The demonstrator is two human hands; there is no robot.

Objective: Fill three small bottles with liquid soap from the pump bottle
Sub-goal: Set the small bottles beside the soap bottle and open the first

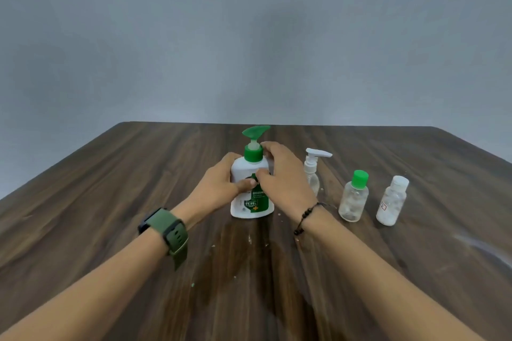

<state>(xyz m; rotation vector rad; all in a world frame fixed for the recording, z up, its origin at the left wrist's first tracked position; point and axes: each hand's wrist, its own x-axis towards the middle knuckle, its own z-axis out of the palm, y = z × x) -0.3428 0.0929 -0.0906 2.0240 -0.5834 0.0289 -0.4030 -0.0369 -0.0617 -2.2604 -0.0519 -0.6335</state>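
A white soap pump bottle (250, 202) with a green pump head and green label stands upright mid-table. My left hand (219, 183) grips its body from the left, thumb across the front. My right hand (282, 174) wraps its right shoulder, fingers reaching the green collar. To the right stand three small clear bottles: one with a white pump top (313, 169), one with a green cap (354, 198), one with a white cap (393, 202). All three are capped and upright.
The dark wooden table (138, 188) carries small white specks and smears near its middle and right side. Its far edge meets a plain grey wall. A green watch is on my left wrist, a bead bracelet on my right.
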